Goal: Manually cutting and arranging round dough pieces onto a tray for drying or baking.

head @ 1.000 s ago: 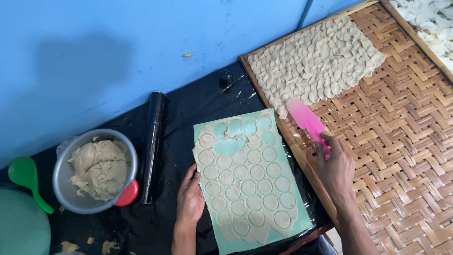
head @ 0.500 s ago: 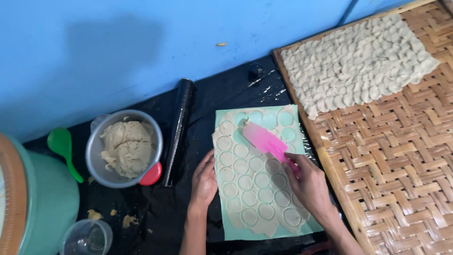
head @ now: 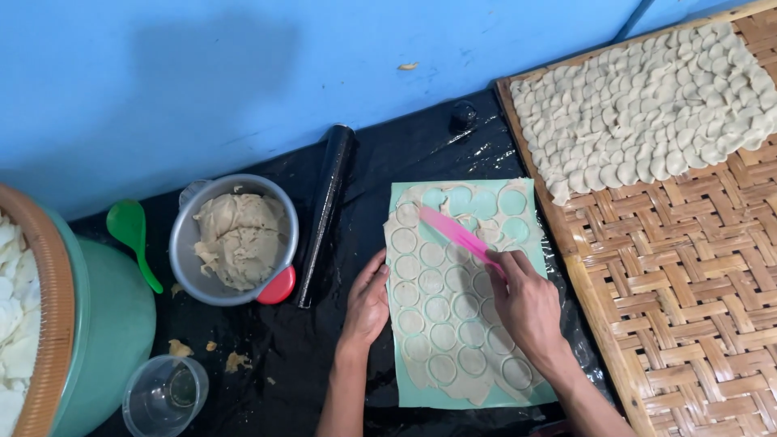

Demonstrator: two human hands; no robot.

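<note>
Flat left hand [head: 368, 303], right hand [head: 526, 303] angled

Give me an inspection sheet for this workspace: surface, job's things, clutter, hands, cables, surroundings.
Surface: black plastic sheet with dough crumbs on it.
Job's things: rolled dough sheet cut into circles, on a green mat; pink scraper lying on the dough.
Clutter: metal bowl of dough, black rolling pin, green spoon, clear cup, green basin.
Hands: left hand flat at the mat's left edge; right hand holding the scraper.
Cables: nothing seen.
Surroundings: blue wall; woven tray holding cut dough rounds.
</note>
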